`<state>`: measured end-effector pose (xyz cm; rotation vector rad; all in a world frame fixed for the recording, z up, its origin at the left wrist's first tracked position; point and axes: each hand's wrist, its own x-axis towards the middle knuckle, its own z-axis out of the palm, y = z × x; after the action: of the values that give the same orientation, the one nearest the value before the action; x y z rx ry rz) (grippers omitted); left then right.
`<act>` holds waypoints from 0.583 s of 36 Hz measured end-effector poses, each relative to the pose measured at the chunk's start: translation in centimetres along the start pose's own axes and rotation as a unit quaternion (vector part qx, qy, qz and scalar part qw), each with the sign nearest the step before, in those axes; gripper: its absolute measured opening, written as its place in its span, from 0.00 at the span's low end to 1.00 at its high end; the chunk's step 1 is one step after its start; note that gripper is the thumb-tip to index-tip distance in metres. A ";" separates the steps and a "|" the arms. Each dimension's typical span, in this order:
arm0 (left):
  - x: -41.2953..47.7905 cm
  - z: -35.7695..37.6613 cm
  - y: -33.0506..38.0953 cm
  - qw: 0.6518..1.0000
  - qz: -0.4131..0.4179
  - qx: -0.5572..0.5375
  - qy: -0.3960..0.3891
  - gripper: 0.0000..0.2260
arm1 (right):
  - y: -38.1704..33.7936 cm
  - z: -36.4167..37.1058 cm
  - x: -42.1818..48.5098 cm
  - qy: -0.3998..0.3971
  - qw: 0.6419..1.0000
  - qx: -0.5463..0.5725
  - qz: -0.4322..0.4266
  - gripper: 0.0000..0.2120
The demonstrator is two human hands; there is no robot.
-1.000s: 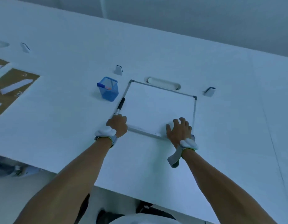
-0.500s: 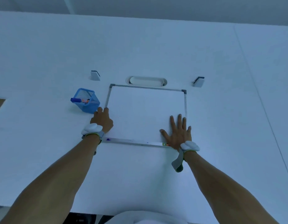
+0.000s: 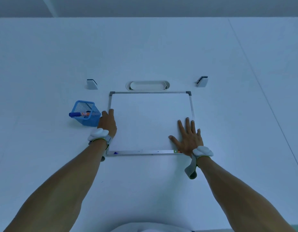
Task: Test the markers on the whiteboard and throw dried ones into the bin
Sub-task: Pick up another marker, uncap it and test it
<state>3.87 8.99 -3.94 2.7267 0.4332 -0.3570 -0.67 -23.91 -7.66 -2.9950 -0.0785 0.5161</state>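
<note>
A small whiteboard point(image 3: 150, 114) with a grey frame lies flat on the white table, its surface blank. A small blue piece point(image 3: 115, 153) sits on its bottom rail. My right hand point(image 3: 189, 138) presses flat on the board's lower right corner, fingers spread. My left hand point(image 3: 108, 122) lies along the board's left frame edge with fingers together; what is under it is hidden. Just left of it stands a blue mesh pen holder point(image 3: 85, 118) with a blue-capped marker point(image 3: 78, 114) lying across its rim. No bin is in view.
Two small white wedge-shaped blocks point(image 3: 91, 84) point(image 3: 202, 81) stand beyond the board. An oval cable opening point(image 3: 147, 85) sits between them, close to the board's far edge. A table seam point(image 3: 262, 84) runs down the right side.
The view swung to face the board squarely. My right hand flattened and spread its fingers. My left hand slid forward along the left edge, covering the black-capped marker seen there earlier.
</note>
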 end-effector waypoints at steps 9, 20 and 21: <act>-1.2 -0.9 3.8 0.986 0.090 -0.142 -0.021 0.15 | 0.0 0.0 0.1 -0.008 1.000 -0.002 -0.001 0.42; -6.3 1.6 4.8 0.947 0.163 -0.176 -0.214 0.16 | -0.5 -0.7 0.3 -0.008 1.000 0.010 0.003 0.39; -6.3 1.7 4.7 0.946 0.167 -0.170 -0.221 0.16 | -0.9 -0.7 0.4 0.009 0.999 0.034 0.010 0.35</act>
<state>-0.67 2.55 -2.10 2.2369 -0.0865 -0.7032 -0.08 -23.02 -7.01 -2.9373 -0.0276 0.4823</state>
